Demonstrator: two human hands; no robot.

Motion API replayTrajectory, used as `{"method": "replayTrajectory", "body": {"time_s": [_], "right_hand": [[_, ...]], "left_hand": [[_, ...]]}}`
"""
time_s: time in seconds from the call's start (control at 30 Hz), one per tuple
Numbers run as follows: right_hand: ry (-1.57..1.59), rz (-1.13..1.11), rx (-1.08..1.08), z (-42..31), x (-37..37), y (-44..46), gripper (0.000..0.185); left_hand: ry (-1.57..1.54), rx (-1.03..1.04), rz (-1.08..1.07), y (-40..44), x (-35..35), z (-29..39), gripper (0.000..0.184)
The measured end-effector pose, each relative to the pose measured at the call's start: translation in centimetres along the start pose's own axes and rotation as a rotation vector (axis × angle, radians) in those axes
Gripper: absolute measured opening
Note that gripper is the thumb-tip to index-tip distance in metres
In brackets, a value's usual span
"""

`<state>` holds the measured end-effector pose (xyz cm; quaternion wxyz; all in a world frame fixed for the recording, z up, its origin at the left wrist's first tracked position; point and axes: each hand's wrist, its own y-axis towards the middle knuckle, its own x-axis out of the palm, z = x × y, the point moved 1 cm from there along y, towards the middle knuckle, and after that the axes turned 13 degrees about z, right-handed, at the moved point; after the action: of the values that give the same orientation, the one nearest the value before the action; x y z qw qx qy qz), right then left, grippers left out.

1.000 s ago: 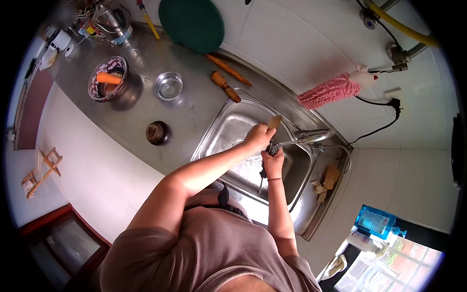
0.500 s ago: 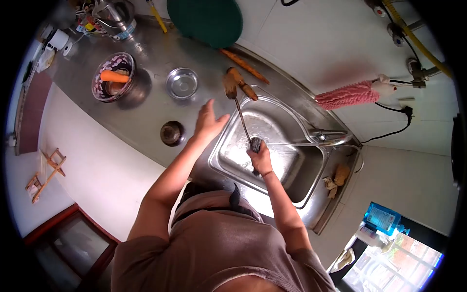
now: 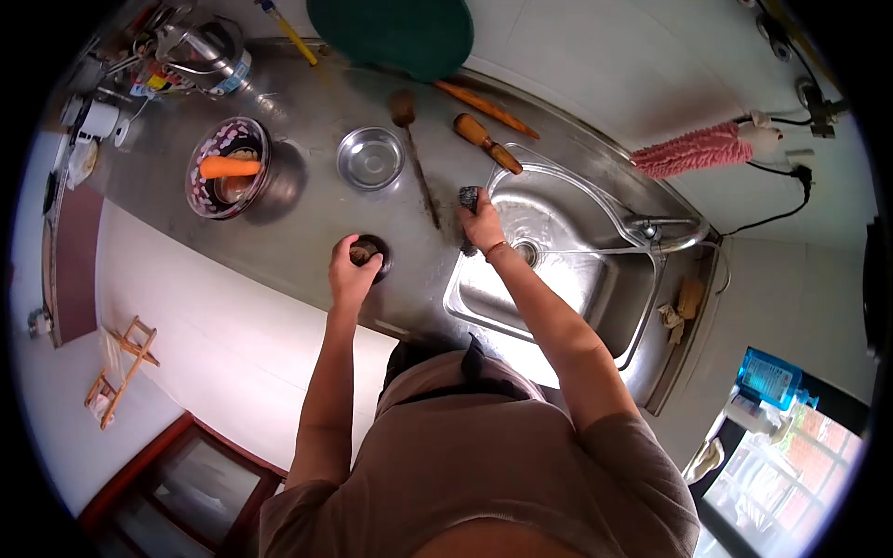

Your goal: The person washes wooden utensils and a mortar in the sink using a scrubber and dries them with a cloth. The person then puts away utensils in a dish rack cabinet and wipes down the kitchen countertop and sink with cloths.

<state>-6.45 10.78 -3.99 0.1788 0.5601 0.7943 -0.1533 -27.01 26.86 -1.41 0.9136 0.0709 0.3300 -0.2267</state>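
My left hand (image 3: 352, 275) curls its fingers and thumb over a small dark round dish (image 3: 368, 249) with something brown inside, on the steel counter. My right hand (image 3: 482, 225) is closed around a dark grey scouring pad (image 3: 469, 197), above the left edge of the sink (image 3: 454, 296). Between the two hands and farther back lies a long thin-handled tool (image 3: 420, 172) with a brown head, apart from both. A shallow metal bowl (image 3: 370, 159) sits to its left.
Water runs from the tap (image 3: 684, 232) into the sink. Behind it lie a wooden-handled tool (image 3: 487, 143) and a long orange-brown stick (image 3: 488, 110). A patterned bowl (image 3: 197, 191) holds an orange object (image 3: 230, 166). A green board (image 3: 391, 33) leans on the wall.
The long-handled tool has left my right hand and lies on the counter. My right hand has moved left with the scouring pad. My open left hand has come down onto the dark dish.
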Motion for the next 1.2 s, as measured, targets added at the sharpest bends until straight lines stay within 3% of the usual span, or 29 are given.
{"method": "replayTrajectory", "body": {"time_s": [0.1,0.13,0.23,0.3,0.43,0.5,0.6,0.7,0.73,0.9,0.97,1.0,1.03,1.07,1.1,1.2], "right_hand": [[0.131,-0.013,0.138,0.3,-3.7,-1.8,0.031],[0.234,-0.052,0.225,2.2,-3.9,-2.1,0.037],[0.681,-0.092,0.734,4.7,-8.3,-5.8,0.026],[0.763,-0.102,0.860,6.2,-10.8,-7.8,0.024],[0.970,-0.020,0.949,7.5,-15.4,-10.4,0.025],[0.977,0.026,0.893,7.4,-17.4,-10.3,0.028],[0.680,0.217,0.666,6.9,-19.9,-9.4,0.037],[0.120,0.393,0.301,10.0,-21.9,-7.6,0.054],[0.072,0.479,0.160,8.5,-23.1,-7.2,0.048],[-0.037,0.581,0.209,4.0,-26.5,-5.0,0.024],[-0.186,0.400,0.156,5.1,-26.2,-4.2,0.027],[-0.145,0.365,0.014,5.3,-25.8,-4.0,0.032],[-0.135,0.377,0.019,5.8,-25.9,-4.0,0.032],[-0.141,0.240,-0.146,6.1,-26.0,-4.1,0.032],[-0.146,0.103,-0.311,5.7,-26.2,-4.4,0.032],[-0.351,0.107,-0.402,6.0,-26.6,-5.3,0.030]], "left_hand": [[-0.269,-0.159,-0.186,0.6,-1.5,-0.2,0.045],[-0.393,-0.200,-0.274,1.1,-1.7,-1.0,0.043],[-1.050,-0.698,-0.679,0.4,-0.8,-2.7,0.040],[-1.203,-0.953,-0.772,-1.2,2.1,-2.6,0.045],[-1.357,-1.081,-0.930,-5.0,8.8,4.2,0.057],[-1.373,-1.098,-1.059,-5.7,13.1,5.8,0.056],[-1.205,-1.108,-1.030,-7.1,18.1,9.4,0.057],[-1.084,-1.105,-1.058,-8.8,21.9,12.3,0.057],[-1.064,-1.092,-1.066,-9.4,22.9,13.2,0.057],[-0.963,-1.069,-1.174,-12.1,25.5,16.9,0.053],[-0.865,-1.072,-1.157,-12.9,26.4,18.0,0.053],[-0.878,-1.153,-1.107,-13.2,26.8,18.3,0.052],[-0.888,-1.230,-1.055,-13.1,27.2,18.6,0.052],[-0.873,-1.226,-1.059,-13.1,27.5,18.8,0.052],[-0.840,-1.205,-1.118,-12.9,27.7,19.0,0.052],[-0.653,-1.140,-1.300,-11.9,27.3,19.4,0.054]]}}
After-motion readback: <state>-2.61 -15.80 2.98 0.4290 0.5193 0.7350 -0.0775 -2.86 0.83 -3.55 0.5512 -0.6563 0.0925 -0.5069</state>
